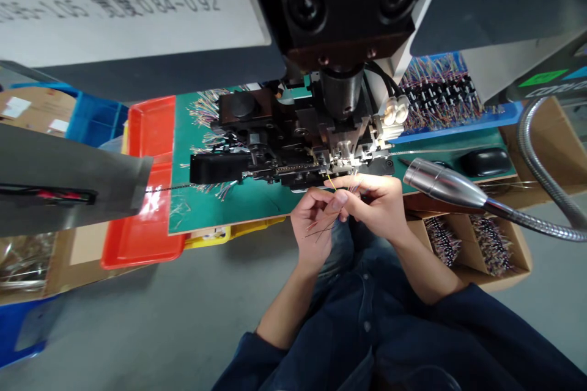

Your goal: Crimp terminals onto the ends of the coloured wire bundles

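Observation:
Both hands meet just in front of the black and metal crimping machine (298, 128), at its lit working point. My left hand (314, 226) is closed on a few thin wires (323, 226), whose loose ends fan out over the palm. My right hand (376, 201) pinches the same small bunch from the right, thumb and forefinger together. A yellow wire (331, 181) sticks up from between the fingers toward the machine's lit die area (343, 159). Where exactly the wires pass between the fingertips is hidden.
A silver gooseneck lamp (444, 183) reaches in from the right, near a black mouse (485, 162). Bundled wires fill a blue tray (458, 128) and a cardboard box (518, 263). Red trays (142, 244) stand left of the green tabletop (215, 211).

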Demonstrator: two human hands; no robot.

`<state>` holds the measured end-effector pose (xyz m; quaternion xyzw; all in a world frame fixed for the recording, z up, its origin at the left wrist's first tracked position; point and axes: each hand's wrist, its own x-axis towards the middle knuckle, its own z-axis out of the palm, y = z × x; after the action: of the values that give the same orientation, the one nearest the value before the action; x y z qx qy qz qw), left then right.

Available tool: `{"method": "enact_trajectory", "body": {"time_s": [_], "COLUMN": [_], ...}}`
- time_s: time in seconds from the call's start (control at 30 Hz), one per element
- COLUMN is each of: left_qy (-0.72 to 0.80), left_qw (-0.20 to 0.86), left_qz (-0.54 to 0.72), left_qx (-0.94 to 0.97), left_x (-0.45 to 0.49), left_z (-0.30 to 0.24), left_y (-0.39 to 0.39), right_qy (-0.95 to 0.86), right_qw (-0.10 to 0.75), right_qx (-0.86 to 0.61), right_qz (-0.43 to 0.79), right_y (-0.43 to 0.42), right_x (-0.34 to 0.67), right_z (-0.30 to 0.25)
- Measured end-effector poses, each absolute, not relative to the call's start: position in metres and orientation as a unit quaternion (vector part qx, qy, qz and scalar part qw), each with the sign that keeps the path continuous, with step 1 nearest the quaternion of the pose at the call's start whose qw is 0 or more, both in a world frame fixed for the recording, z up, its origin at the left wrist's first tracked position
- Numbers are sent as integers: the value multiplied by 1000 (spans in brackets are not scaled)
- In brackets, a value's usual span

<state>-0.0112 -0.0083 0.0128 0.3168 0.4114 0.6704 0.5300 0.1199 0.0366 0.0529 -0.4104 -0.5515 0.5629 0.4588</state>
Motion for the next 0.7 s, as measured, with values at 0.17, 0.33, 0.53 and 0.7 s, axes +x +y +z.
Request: {"method": "enact_trajectory", "body": {"time_s": [0.17, 0.33, 0.53, 0.7], "left_qy": [423, 440, 448, 450], "left_qw": [538, 526, 514, 518], "left_qz": [655, 659, 661, 661], "left_qx": [320, 309, 313, 302], "left_x": [-15, -18, -18, -17], "left_z": [7, 6, 6, 6], "left_y": [-8, -7, -6, -5], "right_qy": [-515, -469, -438, -439], "right_qw": [438, 447, 462, 457], "right_qx": [-431, -459, -456, -468], "right_qz": [598, 607, 621, 616], "right_y": [40, 43, 45, 44], "right_x": [120, 119, 116, 114], "right_z": [53, 46, 40, 43]}}
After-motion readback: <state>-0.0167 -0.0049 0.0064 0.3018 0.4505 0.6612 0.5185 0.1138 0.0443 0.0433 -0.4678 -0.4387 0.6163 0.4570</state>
